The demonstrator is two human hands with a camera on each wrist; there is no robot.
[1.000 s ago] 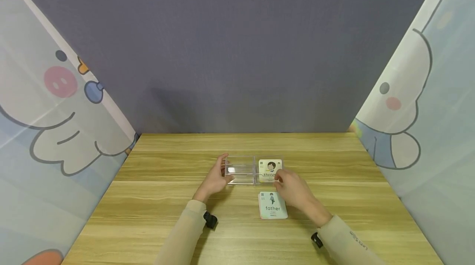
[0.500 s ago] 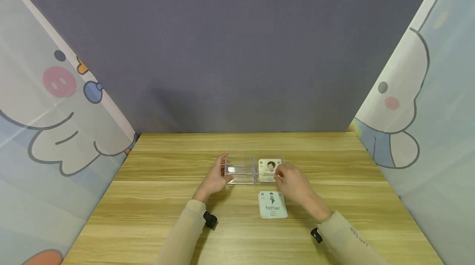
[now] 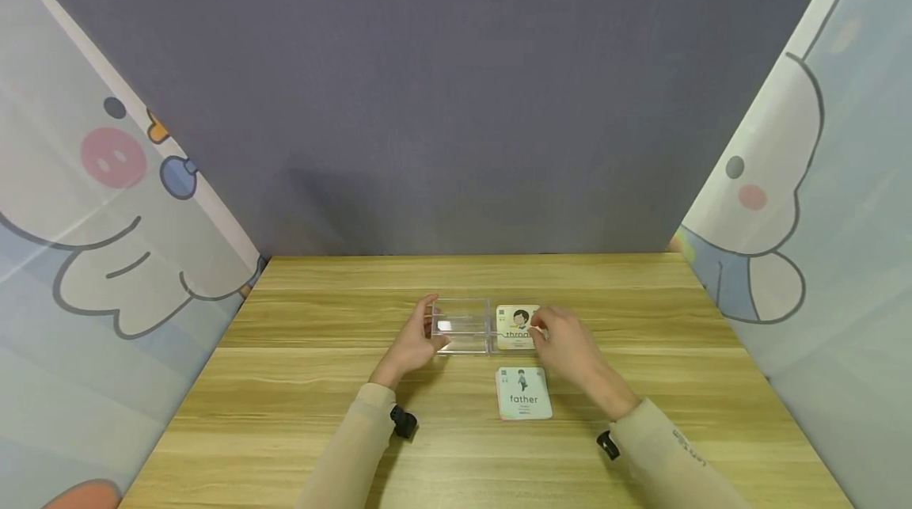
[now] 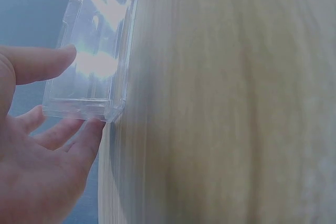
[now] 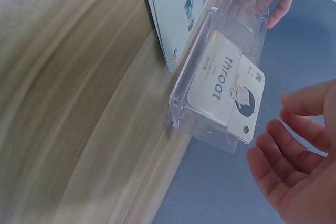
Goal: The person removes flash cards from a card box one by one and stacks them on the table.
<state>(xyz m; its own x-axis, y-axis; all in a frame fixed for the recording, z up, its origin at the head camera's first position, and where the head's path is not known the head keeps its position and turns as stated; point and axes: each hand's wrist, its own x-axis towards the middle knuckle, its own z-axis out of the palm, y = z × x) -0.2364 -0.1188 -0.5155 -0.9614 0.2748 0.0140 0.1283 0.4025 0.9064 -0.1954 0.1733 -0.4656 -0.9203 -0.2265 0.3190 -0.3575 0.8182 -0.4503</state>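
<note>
A clear plastic two-compartment box (image 3: 461, 328) sits on the table. My left hand (image 3: 412, 344) grips its left end, the thumb at the near side and the fingers around the end, as the left wrist view shows. A stack of cards topped by a "throat" card (image 5: 226, 82) lies in the right compartment, tilted against the box walls. Beside that compartment hovers my right hand (image 3: 568, 347), its fingers loosely bent; in the right wrist view they stand apart from the cards with nothing between them. A second card stack, topped by "father" (image 3: 523, 394), lies in front of the box.
The wooden table (image 3: 313, 430) extends to both sides of the hands. A dark grey panel (image 3: 463, 97) rises behind it. Printed cartoon curtains (image 3: 93, 295) flank the left and right.
My right hand has eased slightly away from the near edge of the "throat" card, and its thumb and forefinger have parted a little. The left hand and box stay put.
</note>
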